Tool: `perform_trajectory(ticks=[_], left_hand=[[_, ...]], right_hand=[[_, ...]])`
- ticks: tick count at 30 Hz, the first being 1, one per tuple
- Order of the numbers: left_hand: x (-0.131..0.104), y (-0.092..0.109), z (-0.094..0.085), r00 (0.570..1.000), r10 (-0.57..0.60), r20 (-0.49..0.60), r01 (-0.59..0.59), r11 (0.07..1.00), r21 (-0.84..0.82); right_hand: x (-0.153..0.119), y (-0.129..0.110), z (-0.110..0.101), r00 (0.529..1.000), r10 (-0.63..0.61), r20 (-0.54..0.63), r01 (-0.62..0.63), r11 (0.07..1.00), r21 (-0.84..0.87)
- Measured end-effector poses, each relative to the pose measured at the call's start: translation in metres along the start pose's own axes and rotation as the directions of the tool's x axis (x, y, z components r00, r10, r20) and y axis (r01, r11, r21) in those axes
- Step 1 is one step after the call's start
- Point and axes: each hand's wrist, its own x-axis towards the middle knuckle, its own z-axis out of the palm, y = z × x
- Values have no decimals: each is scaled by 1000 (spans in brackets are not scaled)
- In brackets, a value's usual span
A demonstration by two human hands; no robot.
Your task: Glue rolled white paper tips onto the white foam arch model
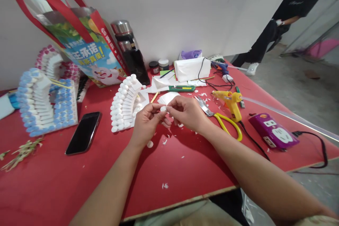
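Between the fingertips of both hands is a small white disc [163, 108]. My left hand [149, 120] pinches it from the left, and my right hand [186, 113] grips its right edge with thumb and forefinger. Another white disc [150, 144] lies flat on the red table just below my left hand. Behind the left hand stands a curved white model [124, 106] edged with rounded white pieces. White paper pieces [167, 98] lie behind my fingers. Scissors with yellow handles [225, 125] rest beside my right wrist.
On the right are a yellow glue gun [229, 100] and a purple power strip [274, 130] with cords. A green utility knife [182, 88] lies farther back. Leftward are a phone [83, 132], a blue-and-white model [39, 102], a shopping bag [92, 53] and a flask [123, 35]. A person [283, 17] stands beyond.
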Motion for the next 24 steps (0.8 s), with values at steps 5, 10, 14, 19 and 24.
perform_trajectory(ticks=[5,10,14,19,24], left_hand=[[-1,2,0,998,45,-41,-43,998,48],[-2,2,-2,998,61,-30,-59,996,70],[-2,3,0,999,46,-5,-45,997,69],[-1,4,-2,999,31,-13,-29,995,98],[3,3,-7,999,2,-45,1,998,65]], right_hand=[[-1,4,5,999,-23,48,21,999,41],[-2,7,10,999,-14,36,13,1000,18],[-4,5,14,1000,18,11,-18,1000,-14],[-4,6,16,999,-38,25,39,997,-60],[-1,-2,5,998,-39,53,56,930,-364]])
